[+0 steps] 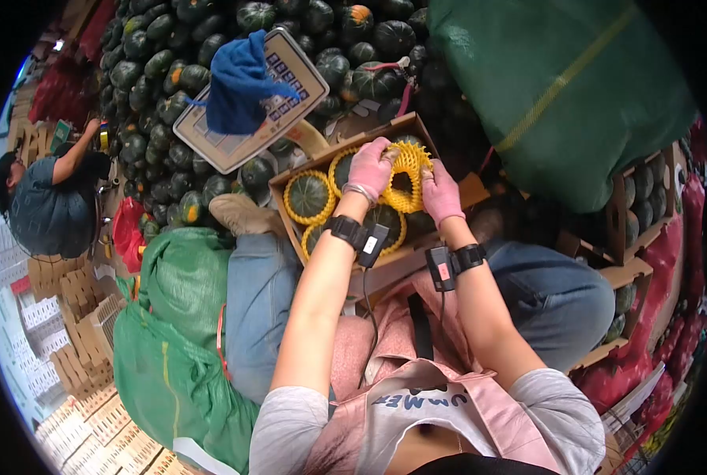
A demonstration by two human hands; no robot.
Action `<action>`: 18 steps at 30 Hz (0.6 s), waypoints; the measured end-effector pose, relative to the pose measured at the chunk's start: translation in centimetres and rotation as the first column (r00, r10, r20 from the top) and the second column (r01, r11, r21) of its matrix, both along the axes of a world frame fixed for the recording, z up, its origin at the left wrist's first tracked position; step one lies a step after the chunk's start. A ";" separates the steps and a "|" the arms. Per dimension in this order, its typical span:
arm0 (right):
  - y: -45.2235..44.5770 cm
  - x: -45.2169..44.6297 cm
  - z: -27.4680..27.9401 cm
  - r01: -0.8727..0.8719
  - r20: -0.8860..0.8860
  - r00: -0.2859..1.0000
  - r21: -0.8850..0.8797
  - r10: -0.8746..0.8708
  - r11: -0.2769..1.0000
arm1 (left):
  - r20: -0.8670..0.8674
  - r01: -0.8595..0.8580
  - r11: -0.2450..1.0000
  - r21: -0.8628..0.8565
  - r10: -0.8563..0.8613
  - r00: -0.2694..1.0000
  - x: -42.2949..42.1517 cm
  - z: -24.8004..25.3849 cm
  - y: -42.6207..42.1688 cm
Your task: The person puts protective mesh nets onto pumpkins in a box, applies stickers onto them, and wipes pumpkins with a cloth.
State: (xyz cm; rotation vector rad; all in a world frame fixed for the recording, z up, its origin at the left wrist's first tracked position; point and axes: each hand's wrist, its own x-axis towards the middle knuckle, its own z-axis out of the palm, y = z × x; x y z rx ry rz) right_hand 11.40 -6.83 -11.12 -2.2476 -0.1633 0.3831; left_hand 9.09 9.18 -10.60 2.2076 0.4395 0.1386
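Observation:
My left hand (369, 168), in a pink glove, has its fingers closed on one side of a yellow foam net sleeve (401, 198). On the other side, my right hand (442, 191), gloved in pink too, grips the same sleeve, which is stretched between both hands. Below is an open cardboard box (287, 225) holding several dark green pumpkins, each in a yellow foam net; one netted pumpkin (307, 195) shows plainly at the left. My hands and the sleeve hide part of the box's contents.
A large pile of pumpkins (159, 67) lies behind the box. A scale (296, 71) with a blue cloth (238, 83) draped on it stands close by. Green sacks (563, 87) lie at the upper right and lower left. Another person (53, 198) works at the far left.

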 end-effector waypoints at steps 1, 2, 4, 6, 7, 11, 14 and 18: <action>1.1 0.4 -0.8 0.086 -0.141 0.988 0.178 -0.062 0.980 | -0.103 -0.003 1.000 -0.021 0.000 0.995 1.2 -0.8 0.4; 2.0 0.9 -1.6 0.224 -0.322 0.939 0.297 -0.123 0.928 | -0.143 -0.005 0.989 -0.148 -0.016 0.990 2.1 -1.5 0.7; 2.9 1.6 -2.2 0.371 -0.506 0.850 0.377 -0.147 0.848 | -0.164 0.041 0.974 -0.224 -0.078 0.983 3.5 -2.7 1.0; 3.3 1.8 -2.5 0.434 -0.586 0.799 0.403 -0.137 0.806 | -0.170 0.098 0.967 -0.234 -0.140 0.975 4.2 -2.7 1.7; 3.2 1.6 -2.6 0.429 -0.586 0.799 0.403 -0.131 0.808 | -0.163 0.091 0.953 -0.288 -0.143 0.976 4.1 -2.4 1.6; 3.3 0.1 -0.7 0.495 -0.546 0.820 0.525 -0.172 0.692 | -0.062 0.030 0.873 -0.487 -0.069 0.996 1.8 -1.0 0.8; 3.4 -1.8 0.8 0.318 -0.212 0.947 0.494 -0.242 0.810 | 0.139 0.009 0.915 -0.403 0.052 0.989 -1.5 2.8 1.1; 6.1 -4.0 3.3 -0.008 -0.025 1.000 0.338 0.017 0.941 | 0.157 -0.204 0.938 -0.282 0.255 0.954 -7.3 3.2 3.2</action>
